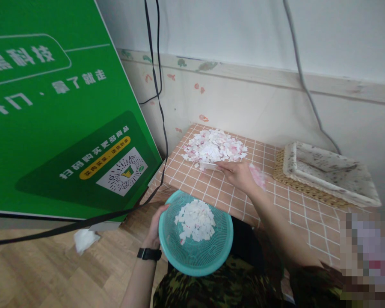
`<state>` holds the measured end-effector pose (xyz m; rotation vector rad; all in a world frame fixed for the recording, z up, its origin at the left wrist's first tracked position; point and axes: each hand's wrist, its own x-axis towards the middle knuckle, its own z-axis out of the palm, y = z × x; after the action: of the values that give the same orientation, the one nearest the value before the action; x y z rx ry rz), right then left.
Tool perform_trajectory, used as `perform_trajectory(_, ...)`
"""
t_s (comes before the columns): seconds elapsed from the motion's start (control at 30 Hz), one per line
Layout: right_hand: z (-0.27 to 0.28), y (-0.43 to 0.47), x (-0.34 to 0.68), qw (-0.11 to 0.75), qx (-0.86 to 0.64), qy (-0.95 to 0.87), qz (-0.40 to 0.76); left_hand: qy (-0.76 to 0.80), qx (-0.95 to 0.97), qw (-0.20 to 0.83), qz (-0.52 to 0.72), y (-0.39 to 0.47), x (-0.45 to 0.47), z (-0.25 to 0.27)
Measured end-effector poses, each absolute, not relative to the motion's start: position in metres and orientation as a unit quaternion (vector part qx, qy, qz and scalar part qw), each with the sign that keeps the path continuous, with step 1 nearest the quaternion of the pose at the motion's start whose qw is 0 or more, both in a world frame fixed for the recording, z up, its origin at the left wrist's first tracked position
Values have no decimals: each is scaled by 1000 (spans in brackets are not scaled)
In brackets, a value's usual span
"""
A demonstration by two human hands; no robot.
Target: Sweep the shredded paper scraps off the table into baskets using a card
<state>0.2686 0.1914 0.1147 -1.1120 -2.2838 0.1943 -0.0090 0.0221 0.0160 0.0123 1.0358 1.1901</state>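
Note:
My left hand (157, 224) grips the left rim of a turquoise plastic colander (194, 263), which I hold below the table's front edge, near my body. A heap of white paper scraps (197, 220) lies in the colander. My right hand (237, 173) is closed on a white flat piece (208, 165), whose exact kind I cannot make out. It touches the near side of a larger pile of white and pinkish paper scraps (224, 143) on the table. By my right wrist lies a thin pink see-through piece (257, 176), partly hidden by the arm.
The table has a brown checked cloth (199, 182). A lined wicker basket (308, 188) stands at its right. A green cabinet (67, 128) fills the left, with a black cable (162, 128) hanging before it. White crumpled paper (85, 240) lies on the wooden floor.

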Motion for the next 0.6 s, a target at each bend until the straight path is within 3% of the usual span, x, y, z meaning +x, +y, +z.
perform_trajectory(0.27,109,178,281,296,-447,-842,60,466,17,692,551,22,-8,20)
perform_trajectory(0.6,106,168,281,308,-436,-833,148,452,-1,711,538,22,-6,25)
